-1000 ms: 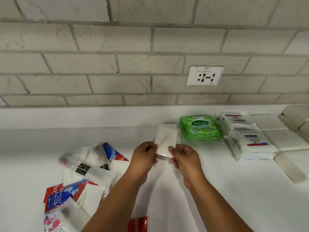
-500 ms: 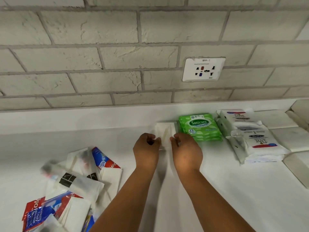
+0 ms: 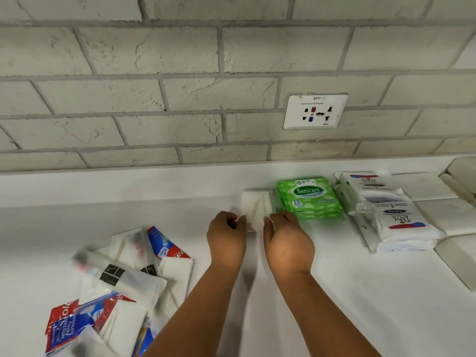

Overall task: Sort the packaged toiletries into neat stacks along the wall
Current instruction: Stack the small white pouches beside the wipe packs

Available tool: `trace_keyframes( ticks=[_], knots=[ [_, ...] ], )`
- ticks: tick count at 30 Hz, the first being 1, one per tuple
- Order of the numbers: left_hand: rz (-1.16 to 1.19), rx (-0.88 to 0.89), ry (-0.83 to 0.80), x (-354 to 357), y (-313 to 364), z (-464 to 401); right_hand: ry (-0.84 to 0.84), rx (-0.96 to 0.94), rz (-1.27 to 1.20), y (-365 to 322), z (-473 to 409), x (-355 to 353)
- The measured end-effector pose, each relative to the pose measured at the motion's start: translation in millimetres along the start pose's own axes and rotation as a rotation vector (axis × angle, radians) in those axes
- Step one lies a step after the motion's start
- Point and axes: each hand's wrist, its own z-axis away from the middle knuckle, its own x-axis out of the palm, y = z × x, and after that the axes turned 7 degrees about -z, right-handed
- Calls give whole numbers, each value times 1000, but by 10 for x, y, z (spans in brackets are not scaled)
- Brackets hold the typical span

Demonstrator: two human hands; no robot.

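Both hands, left (image 3: 226, 235) and right (image 3: 287, 240), pinch the white packet's (image 3: 257, 207) near corners beside the wipes (image 3: 310, 198). Looks light, floppy, probably slick film. Edge grip suits it.

Heap of sachets (image 3: 110, 292) blurred, cut off lower left, labels perhaps unreadable

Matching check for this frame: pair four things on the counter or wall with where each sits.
Things:
1. green Sanicare pack
2. Dove packs
3. wall socket
4. unsorted pile

Places:
A. on the brick wall above the counter
B. near left of the counter
C. farthest right in the row by the wall
D. between the white packet and the Dove packs

Pairs: 1-D, 2-C, 3-A, 4-B
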Motion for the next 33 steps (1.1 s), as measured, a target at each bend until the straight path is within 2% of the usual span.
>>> trace_keyframes(
  ticks=[5, 13, 19, 22, 25, 29, 33],
  knots=[
    [-30, 39, -8, -256, 8, 168, -38, -72, -136, -87, 176, -173],
    [-96, 128, -31, -1036, -297, 627, -339, -132, -339, -542, 764, -472],
    [-235, 12, 25, -1728, -693, 919, -534, -112, -285, -947, 1266, -578],
    [-274, -17, 63, -2015, -865, 1058, -587, -162, -282, -1094, 1461, -586],
    [-301, -14, 82, -2210, -1007, 1182, -643, -231, -307, -1188, 1650, -555],
    [-345, -52, 87, -2345, -1163, 1313, -721, -311, -213, -1321, 1850, -518],
    [-324, -188, 63, -2384, -1213, 1419, -748, -308, -130, -1403, 1955, -516]
  ],
)
